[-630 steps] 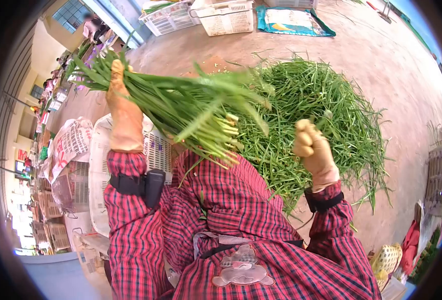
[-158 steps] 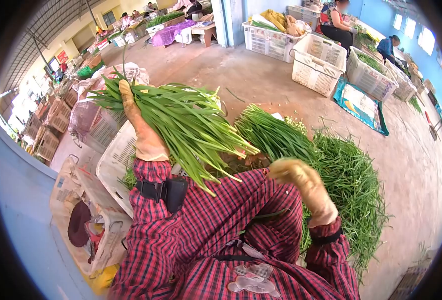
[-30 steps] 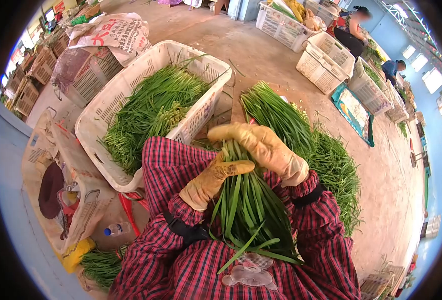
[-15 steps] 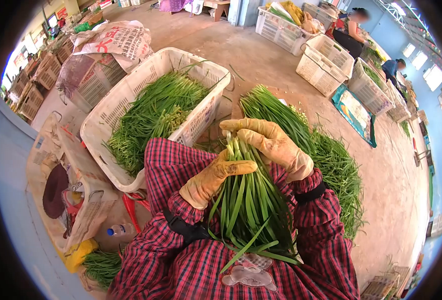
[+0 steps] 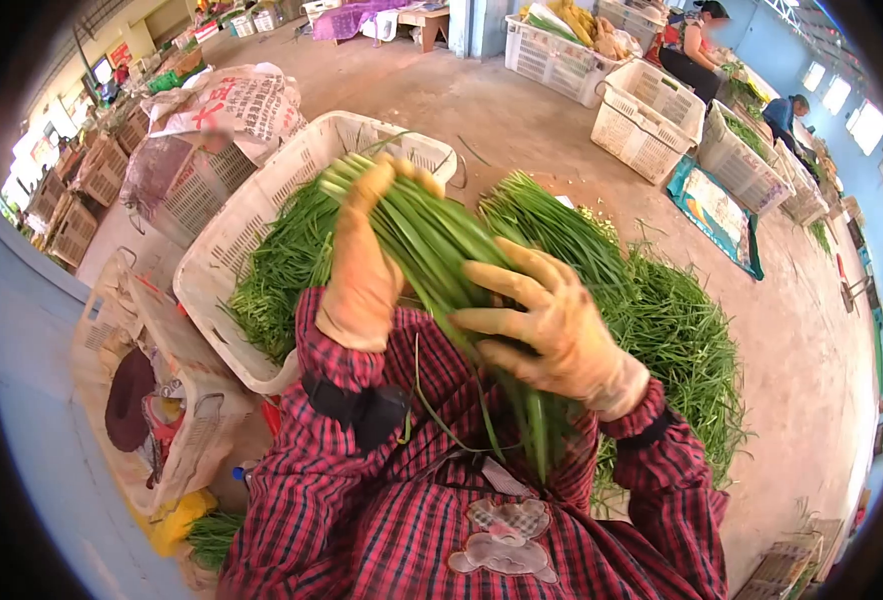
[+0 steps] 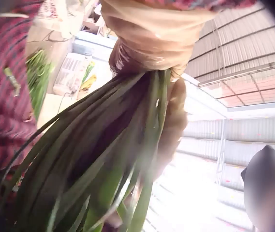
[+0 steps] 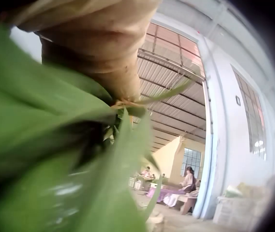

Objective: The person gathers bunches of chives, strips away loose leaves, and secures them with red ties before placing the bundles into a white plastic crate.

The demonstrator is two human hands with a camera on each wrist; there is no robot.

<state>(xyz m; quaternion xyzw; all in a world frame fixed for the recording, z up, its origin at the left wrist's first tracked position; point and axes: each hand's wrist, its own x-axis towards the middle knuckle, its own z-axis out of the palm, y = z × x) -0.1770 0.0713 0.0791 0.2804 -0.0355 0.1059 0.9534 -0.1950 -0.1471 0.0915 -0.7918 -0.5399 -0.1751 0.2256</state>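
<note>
- Chives in a bunch (image 5: 432,250) lie slantwise over the person's lap in the head view, cut ends up and to the left, leaf tips down by the shirt. The left hand (image 5: 362,270), gloved, is curled round the bunch near the cut ends. The right hand (image 5: 552,335), gloved, lies on the leafy half with fingers spread and nearly straight, pressing rather than clasping.
- Judgement: keep the left grip firm near the cut ends and stroke with the flat right hand along the leaves, so stems stay parallel and none slip out.
- Room: a white crate (image 5: 252,215) part-filled with greens stands just beyond the left hand; a loose heap of chives (image 5: 662,330) lies on the floor at the right. Bare floor (image 5: 522,130) opens ahead.
- Left wrist view: the glove (image 6: 152,34) wraps the stems (image 6: 103,154), which fan toward the camera.
- Right wrist view: leaves (image 7: 45,159) fill the near field under the glove (image 7: 98,43); finger positions cannot be told here.
</note>
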